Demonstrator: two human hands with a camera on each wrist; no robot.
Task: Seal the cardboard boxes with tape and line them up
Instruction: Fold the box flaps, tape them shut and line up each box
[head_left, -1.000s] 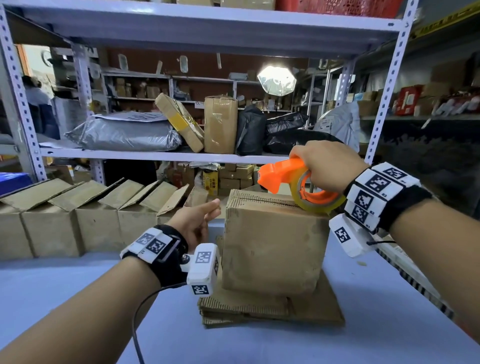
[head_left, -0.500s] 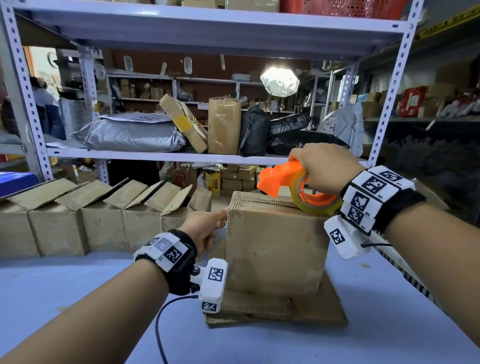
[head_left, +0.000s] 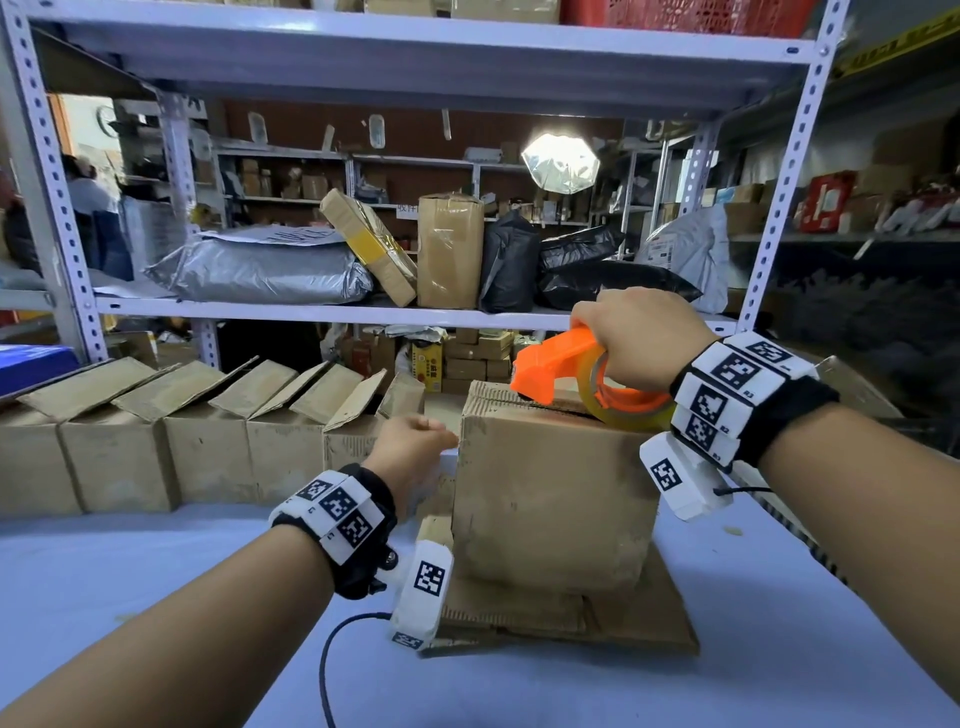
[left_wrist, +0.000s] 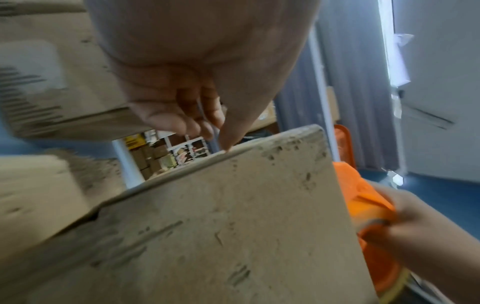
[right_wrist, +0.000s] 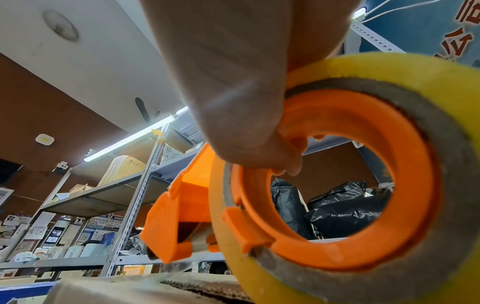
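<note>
The cardboard box (head_left: 553, 493) stands at frame centre on flattened cardboard (head_left: 670, 618) on the tabletop (head_left: 130, 582). The right hand (head_left: 636, 332) grips the orange tape dispenser (head_left: 558, 366), whose front end rests on the box top, as in the earlier frames. The left hand (head_left: 410, 449), fingers loosely curled and holding nothing, has moved from open air to the box's upper left edge; its thumb touches that edge in the left wrist view. Open boxes (head_left: 208, 447) line the left.
</note>
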